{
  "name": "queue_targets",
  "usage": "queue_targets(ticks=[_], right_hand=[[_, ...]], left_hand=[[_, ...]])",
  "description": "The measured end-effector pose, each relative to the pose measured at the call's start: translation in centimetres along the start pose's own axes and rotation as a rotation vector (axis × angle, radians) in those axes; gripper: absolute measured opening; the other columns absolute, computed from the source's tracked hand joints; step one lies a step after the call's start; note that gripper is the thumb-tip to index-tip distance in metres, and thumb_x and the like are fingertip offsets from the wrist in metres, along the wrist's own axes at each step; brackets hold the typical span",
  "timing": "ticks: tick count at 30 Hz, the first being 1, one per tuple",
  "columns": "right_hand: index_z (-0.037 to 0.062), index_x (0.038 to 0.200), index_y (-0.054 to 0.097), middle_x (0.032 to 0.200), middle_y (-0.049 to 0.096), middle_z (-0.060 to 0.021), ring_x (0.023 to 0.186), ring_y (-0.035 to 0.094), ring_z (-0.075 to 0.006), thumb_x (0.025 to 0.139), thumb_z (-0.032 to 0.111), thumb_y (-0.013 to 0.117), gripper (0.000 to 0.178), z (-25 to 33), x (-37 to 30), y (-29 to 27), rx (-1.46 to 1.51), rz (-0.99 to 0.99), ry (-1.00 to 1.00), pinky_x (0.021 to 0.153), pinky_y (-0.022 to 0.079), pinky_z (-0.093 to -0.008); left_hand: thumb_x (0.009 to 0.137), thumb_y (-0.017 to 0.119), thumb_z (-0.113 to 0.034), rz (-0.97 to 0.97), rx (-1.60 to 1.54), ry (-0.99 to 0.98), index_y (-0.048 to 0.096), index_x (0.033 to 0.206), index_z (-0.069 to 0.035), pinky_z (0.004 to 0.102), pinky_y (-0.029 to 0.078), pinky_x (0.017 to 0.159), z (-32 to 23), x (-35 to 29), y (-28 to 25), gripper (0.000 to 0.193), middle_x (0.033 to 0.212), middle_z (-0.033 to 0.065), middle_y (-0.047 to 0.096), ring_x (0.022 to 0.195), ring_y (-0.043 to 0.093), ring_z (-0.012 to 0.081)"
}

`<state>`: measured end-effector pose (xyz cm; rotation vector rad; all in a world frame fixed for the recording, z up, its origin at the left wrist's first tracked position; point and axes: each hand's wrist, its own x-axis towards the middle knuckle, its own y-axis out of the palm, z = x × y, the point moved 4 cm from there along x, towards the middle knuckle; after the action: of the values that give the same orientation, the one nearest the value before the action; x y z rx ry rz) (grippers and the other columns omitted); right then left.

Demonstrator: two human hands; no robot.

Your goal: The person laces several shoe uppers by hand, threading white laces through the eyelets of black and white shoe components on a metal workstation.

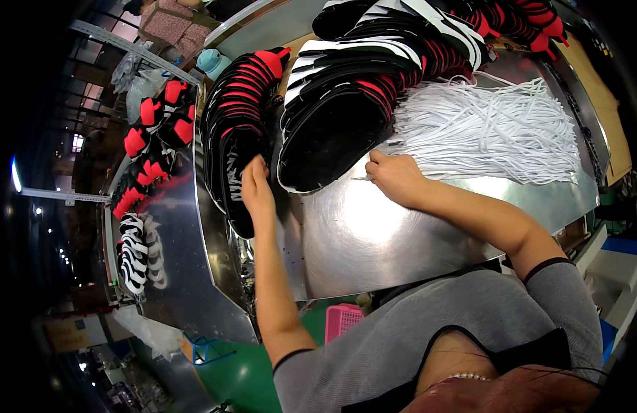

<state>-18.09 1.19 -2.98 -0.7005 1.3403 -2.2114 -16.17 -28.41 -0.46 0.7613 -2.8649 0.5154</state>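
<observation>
My left hand [258,184] is closed at the edge of the front black shoe upper [234,162], with its fingertips by the eyelet rows. That upper fronts a curved, nested row of black and red uppers [246,93] on the left of the metal table. My right hand [394,177] is closed in a pinch just above the tabletop, beside the bundle of white shoelaces [490,131]. What its fingers hold is too small to make out. Between the hands rests a larger stack of black, white and red uppers [332,138], its front one showing a dark inside.
The shiny metal table [360,241] spreads in front of me. More red and black uppers [511,17] lie at the back right. Another metal surface at left carries red and black pieces [150,138] and black-and-white ones [133,255]. A pink basket [342,320] is below the table.
</observation>
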Motion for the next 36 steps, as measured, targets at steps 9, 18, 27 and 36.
queue_targets(ticks=[9,18,27,36], right_hand=[[0.0052,0.093,0.062,0.084,0.069,-0.0126,0.079,0.067,-0.0319,0.083,0.007,0.063,0.01,0.6,0.8,-6.3,0.449,-0.143,-0.037,0.069,0.052,-0.0404],[0.0003,0.097,0.065,0.08,0.067,-0.0039,0.068,0.059,-0.008,0.085,0.011,0.067,0.016,-6.0,0.8,-6.4,0.996,-0.085,0.222,0.06,0.046,-0.0234],[-0.0008,0.092,0.064,0.07,0.058,-0.0007,0.056,0.052,-0.0076,0.083,0.006,0.07,0.013,-5.9,0.1,-9.9,1.065,-0.097,0.263,0.053,0.042,-0.0228],[0.0044,0.09,0.061,0.073,0.057,0.0008,0.058,0.049,-0.006,0.088,0.015,0.069,0.013,-9.3,-4.5,-11.5,0.95,-0.231,0.257,0.051,0.04,-0.0243]], left_hand=[[0.089,0.067,-0.011,-0.294,0.228,0.129,0.06,0.096,0.001,0.0293,0.045,0.068,-5.1,-6.1,0.7,0.015,0.093,0.0067,0.06,0.075,0.053,0.0157],[0.079,0.063,-0.019,-0.039,0.672,1.111,0.064,0.09,-0.019,0.0383,0.038,0.074,-14.1,-25.0,5.4,0.011,0.092,0.0013,0.058,0.087,0.056,0.0199],[0.079,0.069,-0.012,0.522,0.488,0.969,0.066,0.11,-0.009,0.0371,0.036,0.093,-15.1,-28.5,15.9,0.031,0.119,0.0063,0.062,0.113,0.055,0.0216],[0.072,0.079,-0.027,0.665,0.665,0.866,0.066,0.093,-0.012,0.0404,0.034,0.09,-14.7,-14.6,9.5,0.029,0.099,0.0026,0.061,0.102,0.055,0.0236]])
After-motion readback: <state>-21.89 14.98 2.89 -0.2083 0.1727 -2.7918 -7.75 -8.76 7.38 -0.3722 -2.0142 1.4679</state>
